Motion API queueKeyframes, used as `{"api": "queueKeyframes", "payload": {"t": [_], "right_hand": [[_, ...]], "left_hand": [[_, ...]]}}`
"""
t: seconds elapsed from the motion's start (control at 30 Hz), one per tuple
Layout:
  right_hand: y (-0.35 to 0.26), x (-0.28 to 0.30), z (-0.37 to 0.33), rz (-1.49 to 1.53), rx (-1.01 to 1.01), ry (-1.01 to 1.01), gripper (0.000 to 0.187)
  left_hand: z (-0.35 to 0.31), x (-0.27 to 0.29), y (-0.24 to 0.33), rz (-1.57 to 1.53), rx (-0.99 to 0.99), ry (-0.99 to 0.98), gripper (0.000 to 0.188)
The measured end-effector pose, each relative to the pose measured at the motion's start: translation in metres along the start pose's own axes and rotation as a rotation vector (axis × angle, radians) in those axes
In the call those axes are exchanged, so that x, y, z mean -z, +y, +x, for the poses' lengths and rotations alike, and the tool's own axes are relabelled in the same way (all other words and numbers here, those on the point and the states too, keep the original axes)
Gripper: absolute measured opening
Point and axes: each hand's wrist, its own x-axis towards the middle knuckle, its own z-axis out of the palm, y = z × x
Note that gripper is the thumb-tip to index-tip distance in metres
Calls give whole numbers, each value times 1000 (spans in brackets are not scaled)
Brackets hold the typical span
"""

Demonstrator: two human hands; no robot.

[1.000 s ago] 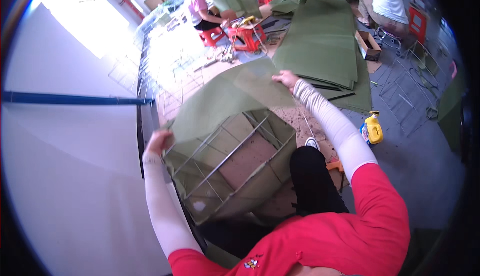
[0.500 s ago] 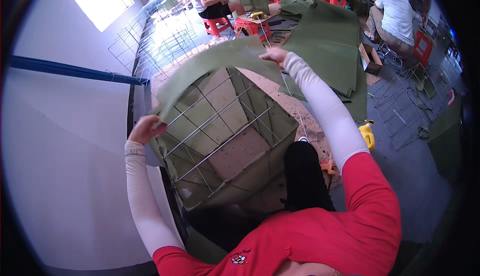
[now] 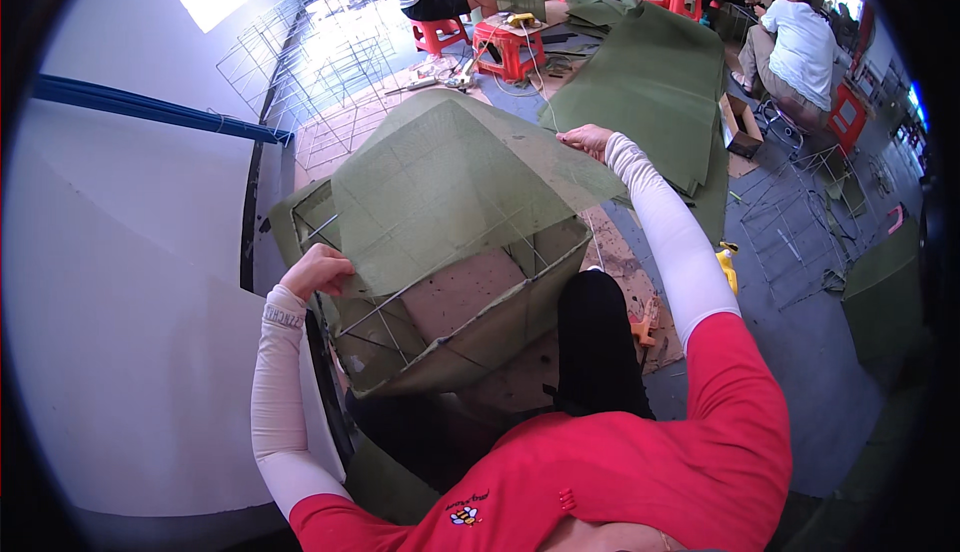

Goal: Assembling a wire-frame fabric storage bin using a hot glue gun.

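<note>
A thin, see-through green mesh sheet [image 3: 450, 187] spreads over the far part of a box-shaped wire frame [image 3: 455, 340] lined with green mesh. My left hand [image 3: 318, 272] pinches the sheet's near left corner, close to the frame's left edge. Out past the frame's far right side, my right hand [image 3: 588, 140] pinches another edge of the sheet. Wire bars of the frame show uncovered at the near left, and brown board is visible through the opening.
An orange-handled tool [image 3: 643, 324] lies right of my knee, near a yellow tool [image 3: 727, 267]. Stacked green sheets [image 3: 650, 92] lie beyond my right hand. Red stools [image 3: 508, 49] and seated people are farther back. A white wall [image 3: 140, 302] with a blue beam [image 3: 160, 107] borders the left.
The sheet, curled up and billowing before, now lies flatter over the frame. My left hand moved slightly right and nearer; my right hand moved right and a little nearer.
</note>
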Motion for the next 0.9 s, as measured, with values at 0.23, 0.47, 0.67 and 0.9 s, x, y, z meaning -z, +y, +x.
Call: {"api": "queueKeyframes", "payload": {"t": [0.23, 0.47, 0.67, 0.9], "right_hand": [[6, 26, -41, -19, -27, 235, 28], [59, 83, -94, 214, 88, 291, 24], [145, 105, -154, 278, 109, 316, 30], [140, 41, -219, 506, 413, 297, 32]], "left_hand": [[-4, -2, -1, 161, 8, 56, 20], [-9, 10, -7, 302, -39, 55, 28], [-53, 36, 33, 223, -577, 470, 9], [-125, -91, 136, -522, -713, 134, 22]]}}
